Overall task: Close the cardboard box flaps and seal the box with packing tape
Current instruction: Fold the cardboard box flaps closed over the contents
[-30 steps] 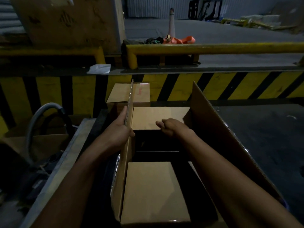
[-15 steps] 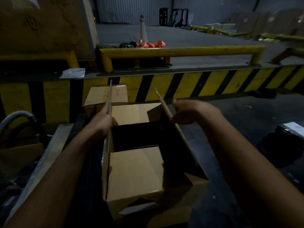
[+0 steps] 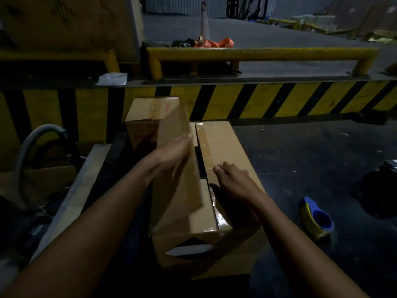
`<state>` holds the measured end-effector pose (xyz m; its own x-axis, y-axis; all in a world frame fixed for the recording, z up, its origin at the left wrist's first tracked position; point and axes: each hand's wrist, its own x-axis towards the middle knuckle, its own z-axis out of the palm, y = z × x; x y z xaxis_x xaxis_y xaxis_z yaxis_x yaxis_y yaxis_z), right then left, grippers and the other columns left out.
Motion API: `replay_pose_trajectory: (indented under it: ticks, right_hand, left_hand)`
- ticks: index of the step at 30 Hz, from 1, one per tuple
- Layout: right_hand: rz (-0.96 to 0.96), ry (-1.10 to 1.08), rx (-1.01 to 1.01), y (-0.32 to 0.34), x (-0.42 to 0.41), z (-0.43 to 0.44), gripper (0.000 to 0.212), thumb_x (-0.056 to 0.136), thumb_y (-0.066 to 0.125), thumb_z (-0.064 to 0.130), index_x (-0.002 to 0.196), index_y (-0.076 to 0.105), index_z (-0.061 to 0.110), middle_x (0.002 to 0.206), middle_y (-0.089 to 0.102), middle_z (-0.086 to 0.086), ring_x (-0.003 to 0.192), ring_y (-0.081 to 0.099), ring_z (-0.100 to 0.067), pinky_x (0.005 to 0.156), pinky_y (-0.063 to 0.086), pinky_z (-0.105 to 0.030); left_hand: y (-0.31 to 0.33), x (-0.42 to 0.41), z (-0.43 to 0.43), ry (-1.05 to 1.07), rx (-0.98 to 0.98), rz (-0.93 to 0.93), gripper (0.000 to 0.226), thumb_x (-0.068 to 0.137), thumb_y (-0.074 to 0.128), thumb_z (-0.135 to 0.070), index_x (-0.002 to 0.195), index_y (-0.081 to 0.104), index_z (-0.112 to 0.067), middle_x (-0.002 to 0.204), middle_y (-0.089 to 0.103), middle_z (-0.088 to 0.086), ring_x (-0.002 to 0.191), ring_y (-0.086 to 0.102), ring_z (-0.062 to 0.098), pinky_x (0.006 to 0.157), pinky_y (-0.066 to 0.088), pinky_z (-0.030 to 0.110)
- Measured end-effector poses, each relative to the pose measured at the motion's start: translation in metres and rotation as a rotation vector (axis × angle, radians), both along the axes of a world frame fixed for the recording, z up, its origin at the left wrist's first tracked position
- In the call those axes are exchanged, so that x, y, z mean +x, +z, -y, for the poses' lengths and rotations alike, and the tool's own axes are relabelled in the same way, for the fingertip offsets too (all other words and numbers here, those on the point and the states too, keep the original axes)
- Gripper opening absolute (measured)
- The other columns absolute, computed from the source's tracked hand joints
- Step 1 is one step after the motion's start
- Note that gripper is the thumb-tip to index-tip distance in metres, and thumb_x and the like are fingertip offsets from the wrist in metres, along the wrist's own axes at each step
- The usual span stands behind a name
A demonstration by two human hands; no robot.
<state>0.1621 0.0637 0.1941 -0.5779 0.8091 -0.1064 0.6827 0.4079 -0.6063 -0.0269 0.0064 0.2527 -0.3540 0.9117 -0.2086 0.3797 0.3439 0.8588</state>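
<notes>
**While one flap lies flat, the other stands half-raised**

Where the yellow-and-black striped wall runs across the back, a dark surface spreads in front of it, and the cardboard box sits on that surface at centre, close to the person. Its right flap lies flat over the opening, a glossy strip along its inner edge. Its left flap stands tilted inward, only partly lowered, with a dark gap between the two.

A smaller carton sits just behind the box, towards the left.

The left hand presses on the outer face of the tilted flap, its fingers straight and pressed together, somewhat blurred. The right hand rests palm down on the flat flap, fingers straight and slightly spread.

A blue-and-yellow tape dispenser lies on the dark surface to the right, apart from the box.
</notes>
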Motion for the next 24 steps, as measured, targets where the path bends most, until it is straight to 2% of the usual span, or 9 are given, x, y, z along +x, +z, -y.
replay_pose_trajectory:
  ticks: [1, 2, 3, 5, 7, 10, 15, 19, 24]
  right_hand:
    - [-0.111, -0.07, -0.034, 0.003, 0.001, 0.005, 0.037, 0.105, 0.026, 0.045, 0.104, 0.058, 0.026, 0.121, 0.06, -0.01, 0.122, 0.05, -0.032, 0.11, 0.025, -0.059]
    - [-0.196, -0.132, -0.081, 0.006, 0.002, 0.01, 0.043, 0.104, 0.024, 0.049, 0.113, 0.059, 0.026, 0.127, 0.061, -0.009, 0.125, 0.05, -0.031, 0.112, 0.025, -0.058]
    - [-0.223, -0.178, -0.129, 0.007, 0.002, 0.016, 0.053, 0.103, 0.023, 0.055, 0.131, 0.054, 0.022, 0.139, 0.055, -0.009, 0.133, 0.045, -0.029, 0.115, 0.022, -0.057]
    - [-0.083, -0.154, -0.132, 0.007, 0.0, 0.03, 0.08, 0.094, 0.024, 0.071, 0.154, 0.025, 0.019, 0.158, 0.033, -0.009, 0.146, 0.026, -0.027, 0.119, 0.008, -0.056]
    - [0.139, -0.062, -0.061, -0.002, -0.003, 0.046, 0.098, 0.083, 0.028, 0.082, 0.158, 0.006, 0.023, 0.164, 0.011, -0.011, 0.151, 0.005, -0.028, 0.118, -0.004, -0.058]
    - [0.284, -0.083, 0.046, -0.015, -0.002, 0.064, 0.102, 0.08, 0.024, 0.086, 0.157, -0.001, 0.024, 0.164, -0.008, -0.011, 0.15, -0.013, -0.029, 0.115, -0.013, -0.06]
    - [0.325, -0.272, 0.118, -0.019, 0.012, 0.071, 0.114, 0.069, 0.008, 0.097, 0.157, -0.002, 0.026, 0.165, -0.008, -0.008, 0.151, -0.012, -0.025, 0.115, -0.009, -0.061]
    - [0.336, -0.331, 0.089, -0.017, 0.025, 0.082, 0.119, 0.06, -0.001, 0.101, 0.155, -0.012, 0.031, 0.164, -0.017, -0.006, 0.149, -0.018, -0.024, 0.117, -0.009, -0.059]
    - [0.351, -0.418, -0.021, -0.017, 0.042, 0.094, 0.128, 0.046, 0.001, 0.107, 0.147, -0.033, 0.036, 0.156, -0.037, -0.008, 0.139, -0.041, -0.03, 0.113, -0.013, -0.065]
  left_hand:
    - [-0.011, 0.001, -0.004, -0.016, -0.058, -0.023, 0.058, 0.102, 0.034, -0.059, 0.15, 0.041, -0.028, 0.148, 0.047, 0.005, 0.133, 0.046, 0.028, 0.108, 0.037, 0.048]
    - [-0.024, 0.001, -0.008, -0.045, -0.106, -0.105, 0.057, 0.101, 0.033, -0.061, 0.148, 0.045, -0.029, 0.149, 0.048, 0.004, 0.135, 0.045, 0.029, 0.107, 0.036, 0.049]
    - [-0.037, -0.004, -0.013, -0.086, -0.149, -0.225, 0.055, 0.101, 0.034, -0.06, 0.149, 0.043, -0.033, 0.154, 0.042, 0.004, 0.14, 0.038, 0.031, 0.111, 0.032, 0.056]
    - [-0.061, -0.015, -0.026, -0.147, -0.23, -0.507, 0.057, 0.101, 0.036, -0.056, 0.155, 0.029, -0.04, 0.165, 0.021, 0.006, 0.151, 0.012, 0.038, 0.115, 0.008, 0.07]
    - [-0.071, -0.023, -0.038, -0.145, -0.241, -0.667, 0.062, 0.1, 0.036, -0.058, 0.157, 0.018, -0.042, 0.168, 0.007, 0.006, 0.152, -0.002, 0.039, 0.114, -0.004, 0.071]
    - [-0.07, -0.036, -0.059, -0.147, -0.24, -0.729, 0.067, 0.099, 0.034, -0.062, 0.158, 0.014, -0.039, 0.168, 0.002, 0.008, 0.152, -0.003, 0.038, 0.115, -0.004, 0.07]
    - [-0.066, -0.068, -0.108, -0.199, -0.281, -0.769, 0.076, 0.096, 0.03, -0.07, 0.16, 0.009, -0.036, 0.168, -0.001, 0.01, 0.152, -0.004, 0.04, 0.113, -0.002, 0.073]
    - [-0.066, -0.077, -0.139, -0.169, -0.326, -0.815, 0.082, 0.09, 0.024, -0.08, 0.159, 0.006, -0.04, 0.169, -0.004, 0.007, 0.152, -0.008, 0.041, 0.113, -0.005, 0.073]
    - [-0.065, -0.086, -0.161, -0.197, -0.303, -0.857, 0.094, 0.079, 0.026, -0.091, 0.158, 0.006, -0.043, 0.169, -0.002, 0.007, 0.152, -0.009, 0.04, 0.113, -0.008, 0.073]
